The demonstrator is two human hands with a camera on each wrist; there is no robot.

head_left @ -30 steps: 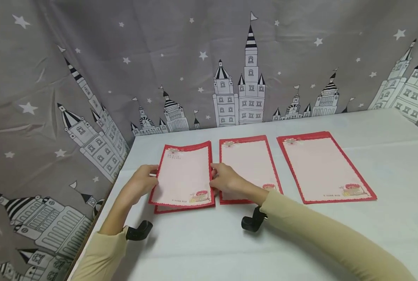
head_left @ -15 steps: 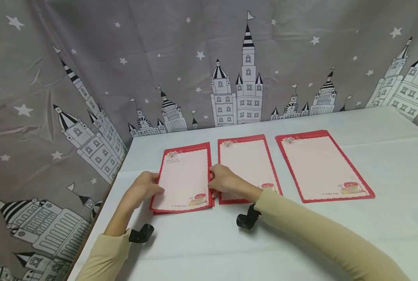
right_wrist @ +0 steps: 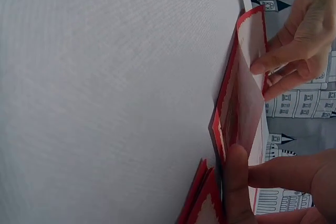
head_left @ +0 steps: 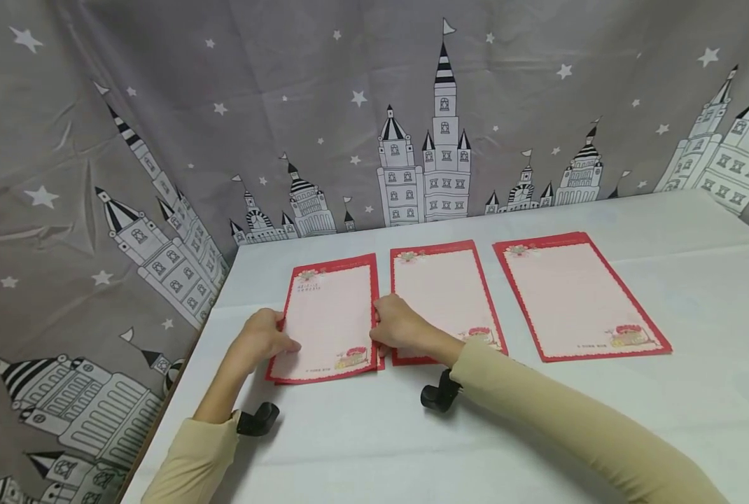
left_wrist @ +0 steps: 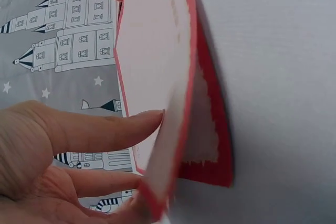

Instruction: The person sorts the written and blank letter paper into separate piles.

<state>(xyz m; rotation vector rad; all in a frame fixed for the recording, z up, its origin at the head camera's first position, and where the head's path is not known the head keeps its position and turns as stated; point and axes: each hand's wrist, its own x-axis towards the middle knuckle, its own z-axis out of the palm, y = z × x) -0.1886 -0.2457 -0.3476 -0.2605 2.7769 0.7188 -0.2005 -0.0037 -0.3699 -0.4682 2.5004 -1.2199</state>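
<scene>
A red-bordered pink sheet of letter paper (head_left: 330, 318) lies at the left of the three paper piles in the head view, printed with a flower and a small house. Its left edge is pinched by my left hand (head_left: 261, 341), thumb on the face and fingers at the back. My right hand (head_left: 400, 324) pinches the opposite edge. In the left wrist view the sheet bows upward, apart from a lower sheet (left_wrist: 210, 174) beneath it. The right wrist view also shows the sheet (right_wrist: 249, 106) raised between both hands; my right fingertips are partly hidden there.
Two more piles of the same paper, a middle pile (head_left: 440, 294) and a right pile (head_left: 582, 294), lie on the white-covered table (head_left: 349, 448). Behind stands a grey curtain (head_left: 324, 91) with castles and stars. My right forearm crosses above the table's front right.
The held sheet has come down and slightly toward me, covering more of the lower sheet. My left thumb has moved farther onto its face. The other piles stay put.
</scene>
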